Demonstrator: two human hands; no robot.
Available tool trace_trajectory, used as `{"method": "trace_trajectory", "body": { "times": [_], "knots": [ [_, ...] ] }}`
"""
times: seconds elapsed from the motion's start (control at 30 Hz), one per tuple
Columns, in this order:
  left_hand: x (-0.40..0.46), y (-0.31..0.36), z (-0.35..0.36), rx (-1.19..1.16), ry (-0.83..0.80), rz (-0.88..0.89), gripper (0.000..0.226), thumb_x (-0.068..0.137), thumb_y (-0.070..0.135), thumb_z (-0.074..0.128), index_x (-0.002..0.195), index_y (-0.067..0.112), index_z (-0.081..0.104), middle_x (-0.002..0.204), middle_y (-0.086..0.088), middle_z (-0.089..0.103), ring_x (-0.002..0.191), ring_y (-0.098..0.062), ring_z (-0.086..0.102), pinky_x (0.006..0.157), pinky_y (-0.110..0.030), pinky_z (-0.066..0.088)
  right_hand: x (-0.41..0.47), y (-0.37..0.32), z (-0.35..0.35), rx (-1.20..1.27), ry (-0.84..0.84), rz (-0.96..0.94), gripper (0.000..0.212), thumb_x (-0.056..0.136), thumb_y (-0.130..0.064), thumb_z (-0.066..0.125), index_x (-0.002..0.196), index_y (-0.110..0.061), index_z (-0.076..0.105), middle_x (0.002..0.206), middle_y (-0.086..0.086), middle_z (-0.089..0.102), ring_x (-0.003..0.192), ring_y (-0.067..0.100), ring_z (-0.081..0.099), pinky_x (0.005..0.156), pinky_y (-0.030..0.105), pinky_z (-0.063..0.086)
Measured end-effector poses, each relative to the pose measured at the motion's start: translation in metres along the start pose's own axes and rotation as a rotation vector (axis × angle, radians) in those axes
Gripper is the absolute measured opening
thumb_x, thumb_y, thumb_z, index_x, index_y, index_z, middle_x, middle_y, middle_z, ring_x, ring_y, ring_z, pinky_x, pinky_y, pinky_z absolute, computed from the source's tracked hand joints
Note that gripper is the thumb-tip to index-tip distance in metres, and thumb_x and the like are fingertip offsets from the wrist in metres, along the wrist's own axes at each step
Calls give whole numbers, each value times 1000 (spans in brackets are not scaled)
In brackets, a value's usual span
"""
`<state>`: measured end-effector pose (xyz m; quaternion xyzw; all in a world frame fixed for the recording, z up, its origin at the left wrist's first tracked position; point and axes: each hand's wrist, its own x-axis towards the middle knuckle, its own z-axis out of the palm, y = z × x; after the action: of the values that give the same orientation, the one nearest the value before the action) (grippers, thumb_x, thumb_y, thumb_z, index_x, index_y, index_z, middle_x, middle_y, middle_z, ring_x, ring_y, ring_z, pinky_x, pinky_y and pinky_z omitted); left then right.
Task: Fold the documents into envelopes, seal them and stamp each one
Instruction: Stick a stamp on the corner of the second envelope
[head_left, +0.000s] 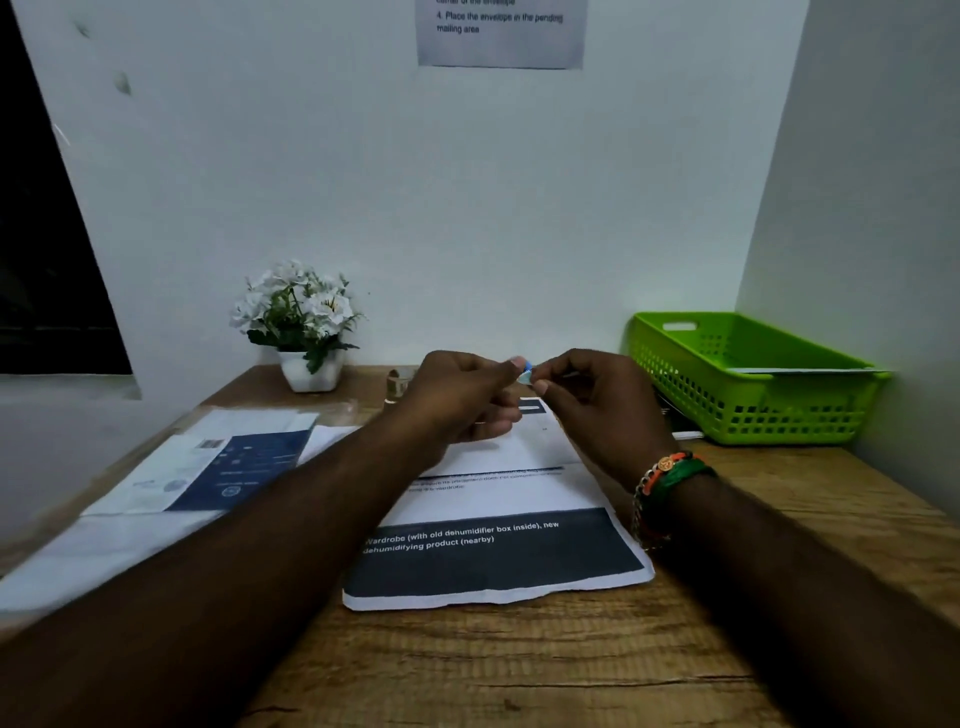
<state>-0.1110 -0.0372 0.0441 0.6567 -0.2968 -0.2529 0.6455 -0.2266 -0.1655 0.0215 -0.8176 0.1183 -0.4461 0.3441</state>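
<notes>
Both forearms reach in from the near edge and meet above the middle of the tabletop (519, 670), lifted clear of the paper, probably so the fingers can work without rubbing the sheets below. The left hand (462, 387) and the right hand (597, 395) each pinch the same tiny blue-and-white scrap (525, 372) between thumb and fingertip; it looks like a stamp, perhaps being peeled from its backing, though it is too small to be sure. The right wrist carries a bundle of orange and green thread bracelets (670, 470) with beads.

Directly under the hands lies a white envelope or folded sheet (519, 449), flat and smooth, resting on a printed document (493, 561) with a dark band of white lettering and a slightly ragged near edge. I judge it is kept there so the stamp can go straight down.

To the left, more printed papers (208, 467) overlap loosely, one with a navy panel. Behind the left hand stands a small roll of tape (397, 384). Farther back, a white pot of artificial white flowers (301, 322) sits against the wall, and a green perforated plastic basket (748, 379) occupies the right corner, an envelope's edge showing inside. A notice (501, 31) is taped to the wall above.
</notes>
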Motion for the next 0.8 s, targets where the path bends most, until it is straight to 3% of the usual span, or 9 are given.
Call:
{"method": "trace_trajectory", "body": {
  "times": [0.1, 0.2, 0.33, 0.47, 0.53, 0.63, 0.7, 0.8],
  "knots": [
    [1, -2, 1, -81, 49, 50, 25, 87, 13, 80, 108, 6, 69, 98, -20, 77, 88, -29, 77, 66, -27, 60, -2, 1, 2, 20, -22, -47, 7, 84, -9, 75, 87, -16, 76, 93, -3, 76, 88, 9, 73, 83, 38, 60],
    [-1, -2, -1, -61, 105, 109, 26, 87, -3, 74, 110, 5, 68, 96, -22, 76, 75, -24, 75, 62, -24, 59, -3, -1, 5, 51, -65, -63, 14, 83, -9, 76, 85, -22, 76, 99, -5, 76, 94, 9, 73, 86, 40, 60],
    [3, -4, -7, 53, 88, 204, 31, 86, -9, 72, 114, 3, 66, 83, -20, 68, 68, -20, 71, 68, -31, 63, 0, -2, 4, 170, -69, 59, 9, 80, -15, 73, 87, -17, 79, 89, 0, 78, 87, 22, 75, 83, 47, 60],
    [5, -6, -9, 204, 7, 275, 35, 84, -9, 74, 113, 9, 68, 78, -14, 71, 73, -24, 75, 74, -38, 64, 5, 0, -3, 257, -6, 200, 10, 84, -6, 74, 94, -10, 76, 85, 17, 75, 77, 31, 72, 58, 26, 55],
    [4, -5, -8, 237, -20, 293, 37, 83, -11, 74, 111, 12, 69, 77, -13, 71, 72, -25, 75, 71, -34, 63, 3, -1, -5, 269, -62, 247, 16, 84, -1, 73, 100, -4, 74, 84, 25, 72, 62, 19, 67, 47, 18, 45],
    [4, -6, -5, 261, -50, 311, 39, 82, -11, 74, 110, 15, 70, 80, -16, 71, 74, -28, 76, 68, -32, 62, 1, -2, -7, 291, -108, 293, 20, 85, 6, 70, 105, 4, 71, 75, 23, 66, 41, 1, 53, 40, 13, 36],
    [5, -8, -5, 272, -42, 319, 39, 82, -11, 74, 108, 18, 71, 81, -17, 71, 76, -30, 76, 67, -32, 62, 1, -2, -7, 307, -119, 320, 17, 88, 2, 68, 105, 4, 72, 78, 26, 67, 44, 2, 56, 42, 14, 39],
    [7, -12, -7, 277, -49, 330, 38, 81, -9, 75, 105, 20, 71, 78, -14, 71, 74, -28, 76, 69, -34, 62, 0, -1, -6, 305, -154, 367, 15, 92, -13, 70, 104, -5, 74, 93, 21, 75, 69, 11, 69, 56, 20, 52]
  ]
}}
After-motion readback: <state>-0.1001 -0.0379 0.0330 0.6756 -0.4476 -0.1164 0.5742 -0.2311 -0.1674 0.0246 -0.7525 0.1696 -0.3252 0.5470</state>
